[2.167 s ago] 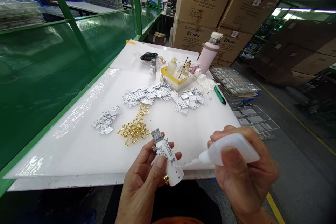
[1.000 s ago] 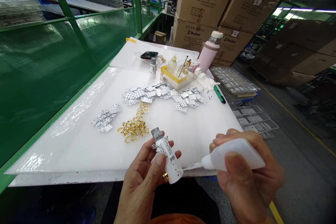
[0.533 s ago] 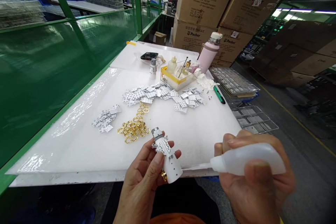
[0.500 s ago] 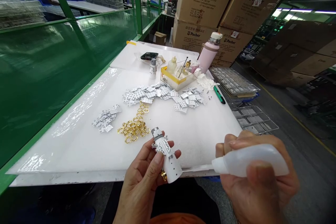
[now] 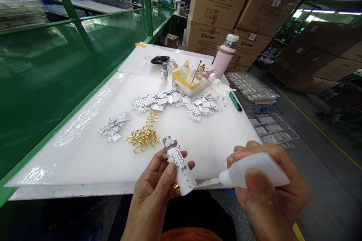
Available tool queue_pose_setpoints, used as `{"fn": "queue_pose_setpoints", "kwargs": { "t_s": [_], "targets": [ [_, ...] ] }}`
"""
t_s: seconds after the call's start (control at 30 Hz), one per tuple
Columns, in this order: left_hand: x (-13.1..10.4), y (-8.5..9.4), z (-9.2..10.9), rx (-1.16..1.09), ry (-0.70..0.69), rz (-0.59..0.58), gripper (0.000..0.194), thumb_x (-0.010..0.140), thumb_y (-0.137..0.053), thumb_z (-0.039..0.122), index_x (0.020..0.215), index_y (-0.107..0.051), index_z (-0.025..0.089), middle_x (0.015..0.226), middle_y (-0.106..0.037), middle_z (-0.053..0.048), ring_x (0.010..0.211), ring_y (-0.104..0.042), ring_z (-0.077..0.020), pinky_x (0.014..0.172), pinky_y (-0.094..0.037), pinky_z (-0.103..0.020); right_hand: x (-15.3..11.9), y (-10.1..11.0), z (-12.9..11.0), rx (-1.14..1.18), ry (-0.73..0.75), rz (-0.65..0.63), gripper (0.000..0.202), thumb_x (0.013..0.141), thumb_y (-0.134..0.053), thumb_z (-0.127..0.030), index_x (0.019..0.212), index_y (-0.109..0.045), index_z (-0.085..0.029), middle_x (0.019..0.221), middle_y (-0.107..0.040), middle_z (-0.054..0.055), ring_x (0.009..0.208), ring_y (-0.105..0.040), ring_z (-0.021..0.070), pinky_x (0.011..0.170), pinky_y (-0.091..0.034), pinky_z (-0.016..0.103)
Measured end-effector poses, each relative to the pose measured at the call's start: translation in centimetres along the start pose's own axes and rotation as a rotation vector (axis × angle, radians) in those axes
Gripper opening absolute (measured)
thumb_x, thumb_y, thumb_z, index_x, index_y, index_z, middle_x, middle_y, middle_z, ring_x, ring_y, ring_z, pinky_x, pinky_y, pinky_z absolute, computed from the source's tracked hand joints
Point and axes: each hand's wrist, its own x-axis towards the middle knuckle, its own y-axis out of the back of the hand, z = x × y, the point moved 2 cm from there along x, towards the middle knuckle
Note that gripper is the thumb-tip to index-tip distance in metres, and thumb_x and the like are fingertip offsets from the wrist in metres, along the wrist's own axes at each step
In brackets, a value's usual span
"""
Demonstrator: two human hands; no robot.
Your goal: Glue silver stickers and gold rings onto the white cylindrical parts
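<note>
My left hand [image 5: 158, 192] is closed around a white model spacecraft part [image 5: 181, 169], a tapered cylinder with a grey top and lattice details. Tilted, its wide end points down towards the right. A gold ring-like piece [image 5: 176, 187] shows below my left fingers. In my right hand [image 5: 274, 196] is a translucent squeeze bottle [image 5: 254, 171], gripped on its side. Its long thin nozzle [image 5: 207, 183] reaches left, the tip at the rim of the model's wide end; whether it touches I cannot tell. Beyond my left hand lies a pile of gold rings [image 5: 143, 138].
White-and-grey small plates [image 5: 158, 101] spread across the white tabletop [image 5: 85, 150], with a smaller heap [image 5: 113, 127] at left. Behind stand a tray [image 5: 185, 86] of bottles, another model [image 5: 164, 73], a phone [image 5: 160, 60] and a pink flask [image 5: 224, 56]. A green cutter [image 5: 235, 101] lies at right.
My right hand has moved left with the squeeze bottle, bringing the nozzle to the model's wide end. My left hand has stayed nearly still with the model.
</note>
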Motion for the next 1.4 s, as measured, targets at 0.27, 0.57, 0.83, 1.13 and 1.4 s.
{"fn": "queue_pose_setpoints", "kwargs": {
  "t_s": [0.27, 0.57, 0.83, 1.13, 1.4],
  "targets": [
    [0.2, 0.2, -0.3, -0.013, -0.002, -0.002, 0.047, 0.084, -0.075, 0.035, 0.126, -0.063, 0.020, 0.117, -0.075, -0.012, 0.094, -0.074, -0.0257, 0.071, -0.062, -0.028, 0.0, -0.3, -0.1, -0.021, 0.062, -0.031, 0.010, 0.091, -0.066, -0.029, 0.093, -0.070, -0.021, 0.075, -0.063, -0.001, 0.072, -0.056, 0.0149, 0.066, -0.048, 0.028],
    [0.1, 0.0, 0.0, -0.096, 0.029, -0.033, 0.039, 0.087, -0.070, 0.031, 0.124, -0.067, 0.020, 0.125, -0.073, -0.014, 0.106, -0.071, -0.0318, 0.073, -0.063, -0.033, 0.1, -0.2, -0.1, 0.022, 0.036, 0.050, 0.017, 0.091, -0.066, -0.037, 0.088, -0.071, -0.021, 0.072, -0.061, 0.002, 0.071, -0.057, 0.0190, 0.061, -0.049, 0.034],
    [0.0, 0.1, 0.2, -0.110, 0.082, -0.056, 0.046, 0.086, -0.071, 0.030, 0.131, -0.065, 0.025, 0.092, -0.078, -0.010, 0.087, -0.072, -0.0232, 0.071, -0.063, -0.034, 0.6, 0.1, -0.3, 0.071, 0.011, 0.163, 0.023, 0.088, -0.069, -0.040, 0.080, -0.071, -0.019, 0.074, -0.059, 0.002, 0.069, -0.055, 0.0175, 0.055, -0.044, 0.031],
    [0.3, 0.2, -0.1, -0.144, 0.044, -0.098, 0.044, 0.089, -0.066, 0.028, 0.131, -0.064, 0.018, 0.113, -0.077, -0.016, 0.096, -0.074, -0.0277, 0.078, -0.061, -0.033, 0.4, -0.2, 0.9, -0.043, 0.127, 0.078, 0.014, 0.095, -0.062, -0.031, 0.092, -0.072, -0.021, 0.079, -0.064, 0.004, 0.073, -0.057, 0.0188, 0.057, -0.050, 0.031],
    [0.0, 0.1, 0.0, -0.138, 0.029, -0.102, 0.043, 0.090, -0.064, 0.027, 0.132, -0.063, 0.017, 0.113, -0.077, -0.016, 0.096, -0.074, -0.0277, 0.080, -0.060, -0.033, 0.4, -0.7, 0.8, -0.064, 0.105, 0.080, 0.014, 0.091, -0.066, -0.032, 0.089, -0.071, -0.019, 0.079, -0.062, 0.003, 0.072, -0.058, 0.0180, 0.053, -0.049, 0.028]
  ]
}}
